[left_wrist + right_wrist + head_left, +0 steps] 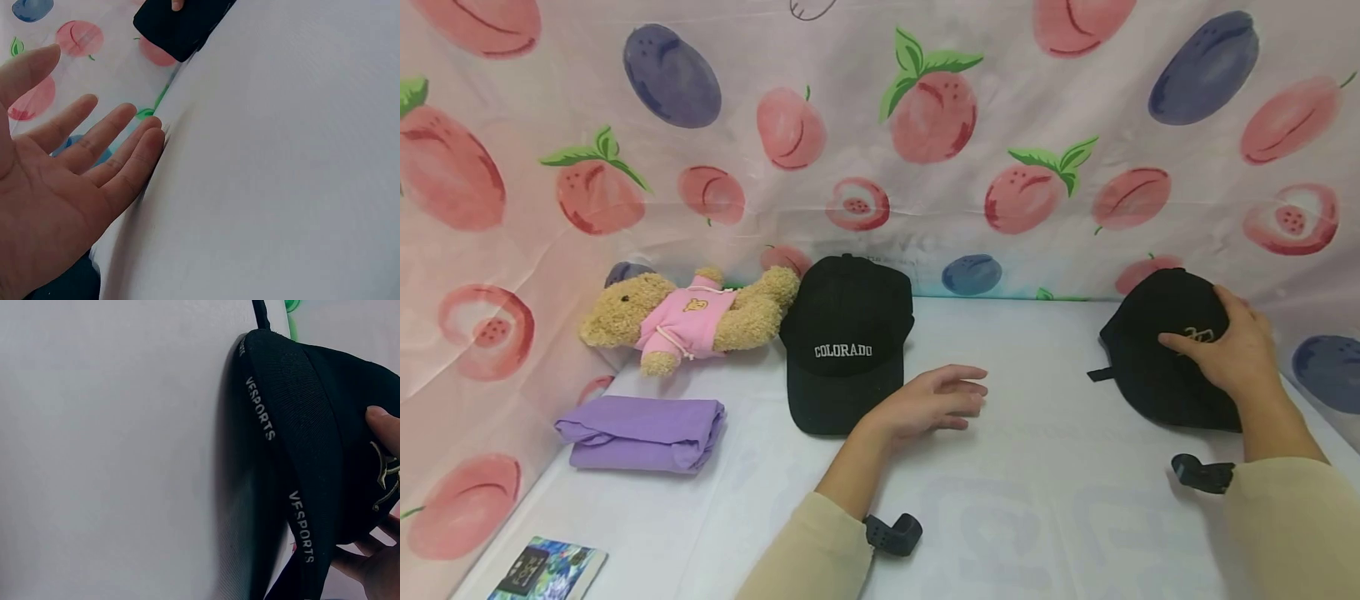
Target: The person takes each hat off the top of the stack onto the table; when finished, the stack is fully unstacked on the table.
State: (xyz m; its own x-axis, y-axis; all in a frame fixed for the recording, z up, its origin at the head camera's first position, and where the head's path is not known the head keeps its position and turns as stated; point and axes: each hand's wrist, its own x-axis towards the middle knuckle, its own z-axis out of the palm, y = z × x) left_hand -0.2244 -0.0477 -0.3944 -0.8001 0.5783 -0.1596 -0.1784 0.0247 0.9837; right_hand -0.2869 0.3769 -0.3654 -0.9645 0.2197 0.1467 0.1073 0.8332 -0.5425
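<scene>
My right hand (1240,354) grips a black baseball cap (1157,358) with a gold emblem at the right of the table. Its thumb (382,425) lies on the crown near the emblem, and the fingers reach round the far side. White "VFSPORTS" lettering runs along the cap's edge in the right wrist view. A second black cap (842,325), marked COLORADO, rests with its brim towards me at mid-table. My left hand (925,404) holds nothing; it overlaps that cap's brim in the head view. Its fingers (94,137) are spread and slightly bent in the left wrist view.
A teddy bear (700,317) in a pink top lies at the back left, its feet by the COLORADO cap. In front of it is a folded purple cloth (640,433). A blue-green patterned booklet (561,571) lies at the near left. Fruit-print fabric (850,108) hangs behind.
</scene>
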